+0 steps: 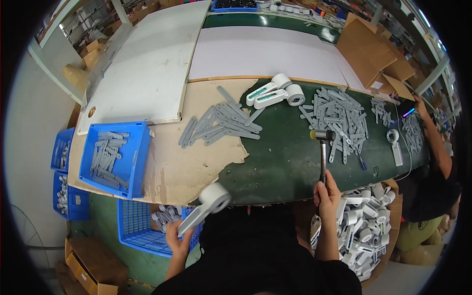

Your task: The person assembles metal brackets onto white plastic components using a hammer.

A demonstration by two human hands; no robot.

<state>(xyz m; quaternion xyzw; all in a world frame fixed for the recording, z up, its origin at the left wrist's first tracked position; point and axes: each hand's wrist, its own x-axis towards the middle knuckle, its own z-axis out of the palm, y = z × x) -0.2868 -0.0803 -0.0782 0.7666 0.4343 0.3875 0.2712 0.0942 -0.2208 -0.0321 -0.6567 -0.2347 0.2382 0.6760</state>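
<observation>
My left hand (177, 240) is closed around the handle of a white plastic piece with a round, drum-shaped head (213, 197). It is held tilted at the near edge of the table, and its head is blurred. In my right hand (328, 195) is a small mallet (323, 147), held upright with its double-faced head up; one face is yellowish. Beyond the mallet lies a heap of grey plastic strips (339, 115). Two similar white pieces (273, 96) with round heads rest together on the table between the strip piles.
More grey strips (223, 120) lie on the cardboard sheet (167, 167). A blue tray (137, 162) of strips sits at left, a blue basket (142, 236) below. A carton (391, 236) full of white pieces stands at lower right. Another person's arm (435, 130) reaches in at right.
</observation>
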